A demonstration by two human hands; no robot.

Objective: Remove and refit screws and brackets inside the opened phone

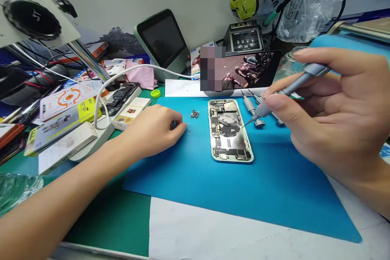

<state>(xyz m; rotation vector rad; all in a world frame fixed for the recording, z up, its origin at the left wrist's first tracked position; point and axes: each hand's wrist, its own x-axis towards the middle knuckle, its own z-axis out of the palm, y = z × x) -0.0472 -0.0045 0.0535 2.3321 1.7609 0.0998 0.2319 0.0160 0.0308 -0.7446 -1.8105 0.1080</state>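
Note:
An opened phone [230,130] lies face down on the blue mat [243,187], its boards and shields exposed. My right hand [329,105] is closed around a grey precision screwdriver [283,93], whose tip hovers just right of the phone's upper edge. My left hand [158,130] rests on the mat left of the phone, fingers curled and pinched near some tiny screws [189,131]. Whether it holds one I cannot make out. A small dark removed part [194,114] lies between the left hand and the phone.
More screwdrivers [252,109] lie right of the phone. A phone playing video [243,74] leans behind the mat, near a small display [163,44] and a station [246,40]. Boxes [63,130], a power strip [94,136], cables and another open device [120,96] crowd the left.

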